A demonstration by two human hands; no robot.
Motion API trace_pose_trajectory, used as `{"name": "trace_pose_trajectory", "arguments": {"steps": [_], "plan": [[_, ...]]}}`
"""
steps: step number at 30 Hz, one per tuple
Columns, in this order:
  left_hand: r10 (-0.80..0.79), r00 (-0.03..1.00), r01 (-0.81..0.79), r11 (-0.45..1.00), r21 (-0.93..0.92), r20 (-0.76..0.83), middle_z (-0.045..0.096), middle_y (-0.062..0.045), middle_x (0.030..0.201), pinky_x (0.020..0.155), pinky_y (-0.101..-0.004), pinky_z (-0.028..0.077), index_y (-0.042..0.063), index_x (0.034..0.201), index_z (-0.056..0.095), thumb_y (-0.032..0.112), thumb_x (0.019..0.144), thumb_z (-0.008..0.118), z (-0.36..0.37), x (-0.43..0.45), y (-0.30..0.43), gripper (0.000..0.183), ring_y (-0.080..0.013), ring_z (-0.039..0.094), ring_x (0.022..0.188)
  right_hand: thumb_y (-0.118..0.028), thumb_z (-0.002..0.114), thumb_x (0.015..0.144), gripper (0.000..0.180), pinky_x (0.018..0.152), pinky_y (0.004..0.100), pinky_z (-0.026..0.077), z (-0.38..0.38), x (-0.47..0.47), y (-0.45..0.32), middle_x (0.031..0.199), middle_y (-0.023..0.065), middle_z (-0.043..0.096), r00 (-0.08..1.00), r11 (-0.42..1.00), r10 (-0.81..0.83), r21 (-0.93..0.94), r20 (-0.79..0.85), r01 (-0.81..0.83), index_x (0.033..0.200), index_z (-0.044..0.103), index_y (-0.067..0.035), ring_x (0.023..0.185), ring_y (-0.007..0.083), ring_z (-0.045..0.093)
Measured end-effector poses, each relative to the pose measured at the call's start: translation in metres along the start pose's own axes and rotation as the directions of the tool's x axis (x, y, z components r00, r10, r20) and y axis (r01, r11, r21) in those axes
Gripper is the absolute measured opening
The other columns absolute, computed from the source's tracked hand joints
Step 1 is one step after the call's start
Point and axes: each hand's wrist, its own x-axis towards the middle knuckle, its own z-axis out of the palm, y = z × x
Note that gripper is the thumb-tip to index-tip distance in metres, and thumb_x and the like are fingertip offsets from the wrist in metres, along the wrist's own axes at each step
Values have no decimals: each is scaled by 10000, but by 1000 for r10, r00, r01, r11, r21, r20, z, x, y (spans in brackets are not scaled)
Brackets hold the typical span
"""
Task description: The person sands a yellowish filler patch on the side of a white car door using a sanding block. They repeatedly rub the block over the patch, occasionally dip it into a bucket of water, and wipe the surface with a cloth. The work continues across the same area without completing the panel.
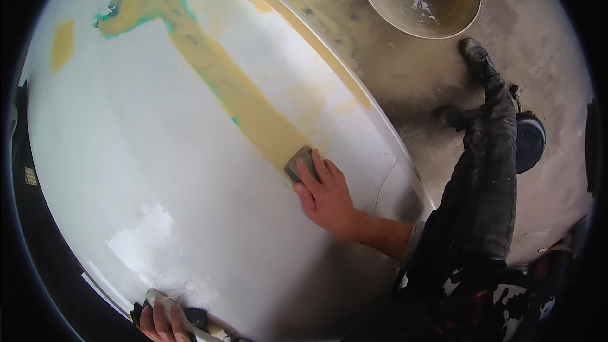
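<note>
A grey sanding block lies under the fingers of my right hand, pressed on a white painted vehicle body panel. Block and fingertips are at the lower end of a long band of tan filler, which has green edges and widens into an irregular patch at the top left. At the bottom left, my left hand has its fingers curled over a pale tube-like thing, beside a dark object. The frame's edge cuts off part of that hand. Wet, shiny streaks show on the panel near it.
A large round basin of murky water stands on the wet, stained floor at the top right. My legs, in dark trousers, are at the right, beside a round black object. The panel's curved edge runs between filler and floor.
</note>
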Motion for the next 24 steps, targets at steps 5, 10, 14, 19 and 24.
{"name": "trace_pose_trajectory", "arguments": {"steps": [5,10,14,19,24], "plan": [[-47,999,47,999,-11,17,620,-162,1190,903,-563,478,58,1132,650,506,964,519,-6,2,8,496,-366,575,1065,-245,536,970,418,901,504,448,29,136,3,1332,316,504,992,994,107,33,-65,-105,1330,530,-32,1024,433,529],[-54,998,55,998,-12,44,597,-167,1214,926,-575,463,60,1165,629,461,959,548,-11,4,7,457,-379,560,1072,-253,584,949,469,937,523,436,-37,7,-16,1378,328,467,997,997,-62,52,-43,64,1357,524,-31,1081,451,525],[-28,999,28,1000,8,30,605,-173,1183,915,-575,471,58,1149,635,496,948,550,-7,3,4,490,-375,566,1058,-245,592,944,479,947,534,428,-22,-15,-13,1392,336,446,999,999,38,8,29,-38,1365,518,-28,1099,460,519],[-14,1000,14,999,42,-14,613,-176,1159,883,-575,489,52,1114,646,498,940,567,-3,5,6,485,-378,572,1032,-224,531,974,446,927,527,431,34,149,1,1360,312,470,994,997,52,65,-91,-46,1370,489,-24,1113,454,488],[-14,1000,14,1000,8,-16,615,-177,1151,876,-572,494,51,1111,643,470,928,606,-4,15,11,458,-378,576,1012,-209,585,935,462,933,509,443,-12,34,1,1407,311,442,998,995,-61,80,6,60,1353,522,-23,1112,439,511]]}}
